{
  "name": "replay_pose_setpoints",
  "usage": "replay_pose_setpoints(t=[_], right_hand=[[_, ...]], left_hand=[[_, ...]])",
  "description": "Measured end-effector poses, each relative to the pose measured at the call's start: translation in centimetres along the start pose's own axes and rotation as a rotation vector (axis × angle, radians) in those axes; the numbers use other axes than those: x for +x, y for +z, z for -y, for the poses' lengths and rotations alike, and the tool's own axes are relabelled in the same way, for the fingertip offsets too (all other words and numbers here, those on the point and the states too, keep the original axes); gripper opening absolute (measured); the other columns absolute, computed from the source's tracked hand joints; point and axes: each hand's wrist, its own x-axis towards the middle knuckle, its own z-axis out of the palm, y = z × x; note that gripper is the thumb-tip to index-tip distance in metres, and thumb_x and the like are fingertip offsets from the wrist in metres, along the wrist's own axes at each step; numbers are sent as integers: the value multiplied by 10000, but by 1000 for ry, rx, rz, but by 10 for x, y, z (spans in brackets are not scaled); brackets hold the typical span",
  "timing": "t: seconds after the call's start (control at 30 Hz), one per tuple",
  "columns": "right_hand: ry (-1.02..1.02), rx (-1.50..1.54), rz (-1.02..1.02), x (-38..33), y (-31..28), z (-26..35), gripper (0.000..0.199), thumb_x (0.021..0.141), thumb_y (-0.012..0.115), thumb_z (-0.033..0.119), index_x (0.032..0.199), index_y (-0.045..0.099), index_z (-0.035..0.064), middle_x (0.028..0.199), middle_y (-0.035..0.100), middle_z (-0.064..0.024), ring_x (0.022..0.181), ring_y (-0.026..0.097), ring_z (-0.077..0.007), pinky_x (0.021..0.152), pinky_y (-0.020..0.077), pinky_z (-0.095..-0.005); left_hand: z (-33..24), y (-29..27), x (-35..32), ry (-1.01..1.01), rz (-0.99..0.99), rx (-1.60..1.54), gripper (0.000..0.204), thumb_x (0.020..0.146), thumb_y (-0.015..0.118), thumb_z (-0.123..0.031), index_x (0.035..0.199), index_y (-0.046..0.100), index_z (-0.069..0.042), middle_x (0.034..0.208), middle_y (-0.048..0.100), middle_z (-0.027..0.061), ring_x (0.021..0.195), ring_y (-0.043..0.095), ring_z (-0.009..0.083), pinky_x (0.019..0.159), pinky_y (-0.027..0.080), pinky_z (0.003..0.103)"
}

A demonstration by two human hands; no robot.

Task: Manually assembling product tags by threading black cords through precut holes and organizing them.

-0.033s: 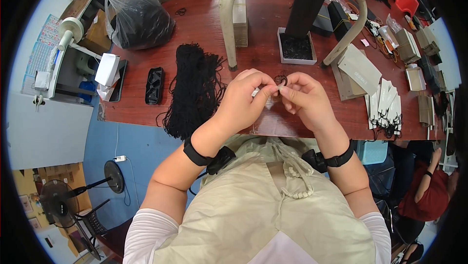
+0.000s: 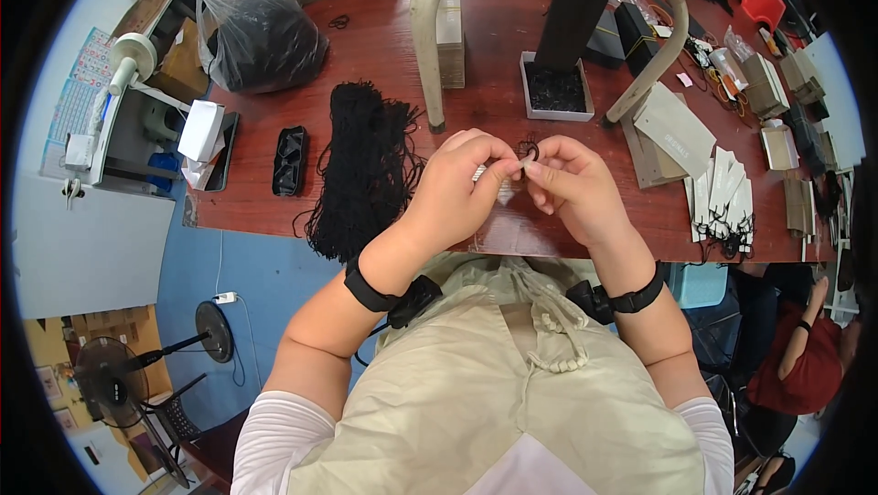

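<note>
My left hand [image 2: 464, 182] is closed, with thumb and forefinger pinched together. Between its fingers a small part of a pale hang tag [image 2: 479, 173] shows; the rest is covered. My right hand [image 2: 578, 186] pinches a thin black cord [image 2: 528, 145], which loops above the fingertips. Both hands meet at the tips over the front of the table. Left of them lies a thick bundle of black cords [image 2: 361, 161]. Over on the right, several corded tags [image 2: 725, 188] lie in a loose fan, beside larger grey tags [image 2: 675, 134].
A pale metal stool frame [image 2: 430, 47] stands on the red-brown table [image 2: 384, 37]. Between its legs are a stack of tags [image 2: 451, 51] and a white box [image 2: 560, 115] holding black bits. Leftward sit a black tray [image 2: 290, 161] and a plastic bag [image 2: 261, 37]. A person [image 2: 805, 358] sits at right.
</note>
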Motion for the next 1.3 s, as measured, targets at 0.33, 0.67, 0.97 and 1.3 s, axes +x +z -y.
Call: replay_pose_setpoints(t=[0.33, 0.67, 0.97, 1.3], right_hand=[[-103, 44, -48, 1, -2, -5, 81, 803, 649, -1, 802, 572, 26, 856, 634, -61, 708, 568, -80, 612, 448, -202], [-144, 79, -2, -1, -1, 1, 104, 805, 645, -38, 789, 563, 25, 913, 633, -75, 710, 543, -55, 614, 430, -188], [-282, -99, -135, -2, 6, -1, 101, 796, 644, -33, 773, 558, 15, 887, 624, -49, 717, 534, -51, 617, 432, -196], [-657, -481, -180, -1, 8, 2, 105, 768, 633, -53, 778, 548, 8, 866, 612, -49, 747, 560, -95, 638, 445, -222]], left_hand=[[0, 2, -1, 393, -100, 284, 162, 728, 684, -10, 865, 601, -32, 817, 596, 88, 769, 565, 271, 697, 447, 361], [1, 4, -8, -176, 39, -358, 139, 850, 617, -6, 983, 651, 15, 933, 658, 60, 854, 614, 117, 751, 486, 243], [-3, 9, -7, -388, 14, -498, 34, 838, 624, 10, 869, 628, 21, 851, 608, -2, 750, 554, 48, 668, 451, 199], [-9, 17, -3, -284, -102, -606, 113, 805, 653, -56, 908, 642, -11, 796, 605, -14, 711, 510, 61, 657, 435, 217]])
